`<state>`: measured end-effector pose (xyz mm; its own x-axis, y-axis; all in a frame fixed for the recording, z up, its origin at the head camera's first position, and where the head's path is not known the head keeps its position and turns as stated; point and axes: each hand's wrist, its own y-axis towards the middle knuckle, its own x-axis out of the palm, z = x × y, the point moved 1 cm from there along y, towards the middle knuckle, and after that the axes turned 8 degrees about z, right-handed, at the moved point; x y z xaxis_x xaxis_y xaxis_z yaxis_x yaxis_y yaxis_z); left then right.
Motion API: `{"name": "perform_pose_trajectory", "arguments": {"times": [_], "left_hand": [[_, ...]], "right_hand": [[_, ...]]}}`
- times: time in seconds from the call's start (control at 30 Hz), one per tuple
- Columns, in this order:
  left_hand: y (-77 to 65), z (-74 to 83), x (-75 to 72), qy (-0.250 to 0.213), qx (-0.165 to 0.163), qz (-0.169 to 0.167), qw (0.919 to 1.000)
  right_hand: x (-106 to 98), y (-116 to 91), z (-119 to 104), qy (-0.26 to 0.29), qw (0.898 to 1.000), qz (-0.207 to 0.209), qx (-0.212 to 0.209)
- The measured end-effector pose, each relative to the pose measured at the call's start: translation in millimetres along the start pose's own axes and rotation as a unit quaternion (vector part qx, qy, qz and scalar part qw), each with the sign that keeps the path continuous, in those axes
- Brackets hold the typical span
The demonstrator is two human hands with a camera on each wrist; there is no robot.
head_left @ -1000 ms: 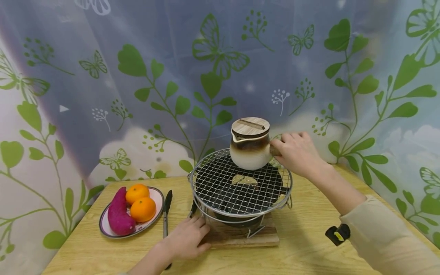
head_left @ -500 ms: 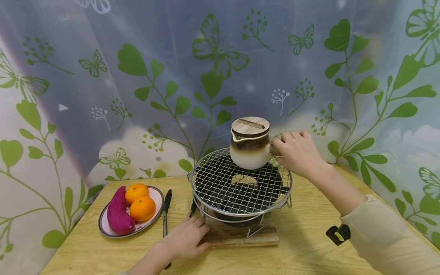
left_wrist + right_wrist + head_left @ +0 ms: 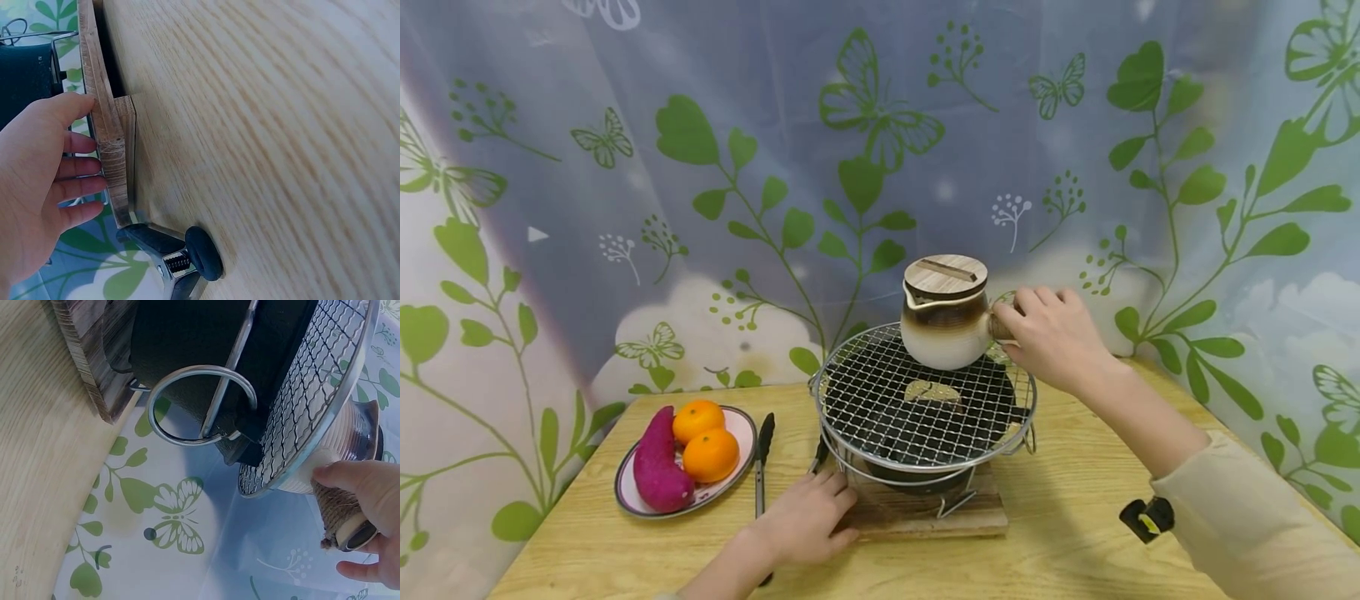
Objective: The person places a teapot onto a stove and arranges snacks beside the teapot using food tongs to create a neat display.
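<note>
My right hand grips the twine-wrapped side handle of a brown-and-cream teapot. A round wooden lid sits on the pot. The teapot stands upright at the back right of a round wire grill rack. Below the rack is a dark stove on a wooden board. My left hand rests at the board's left front corner; in the left wrist view its fairly straight fingers touch the board's edge.
Left of the stove lie black-and-silver tongs, partly hidden by the left hand. Farther left an oval plate holds a purple sweet potato and two oranges. A metal ring hangs at the stove's side. A patterned curtain stands behind.
The right sleeve and forearm shift very slightly to the right. Both hands otherwise keep their places, and the teapot stays on the rack.
</note>
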<state>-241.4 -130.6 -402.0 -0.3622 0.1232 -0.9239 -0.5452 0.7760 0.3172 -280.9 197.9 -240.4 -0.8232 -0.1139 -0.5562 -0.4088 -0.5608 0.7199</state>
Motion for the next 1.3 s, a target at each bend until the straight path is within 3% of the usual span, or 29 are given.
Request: {"name": "perform_pose_trajectory", "arguments": {"times": [0.3,0.63,1.0,1.17,1.3], "left_hand": [[0.4,0.2,-0.2,0.000,0.001,-0.001,1.0000],[2.4,1.2,-1.4,-0.004,-0.004,-0.005,1.0000],[0.8,1.9,-0.6,-0.004,0.002,0.000,1.0000],[1.1,1.2,-0.9,-0.006,0.002,0.003,1.0000],[1.5,0.7,-0.7,-0.006,0.004,0.005,1.0000]], "right_hand": [[2.0,-3.2,-0.7,0.013,0.995,0.095,-0.038],[-17.3,-11.1,-9.1,0.040,0.982,0.170,-0.068],[-46.3,-24.9,-33.6,0.121,0.947,0.277,-0.106],[-62.4,-33.5,-50.3,0.154,0.928,0.306,-0.147],[-71.7,-41.8,-62.2,0.174,0.921,0.303,-0.174]]}}
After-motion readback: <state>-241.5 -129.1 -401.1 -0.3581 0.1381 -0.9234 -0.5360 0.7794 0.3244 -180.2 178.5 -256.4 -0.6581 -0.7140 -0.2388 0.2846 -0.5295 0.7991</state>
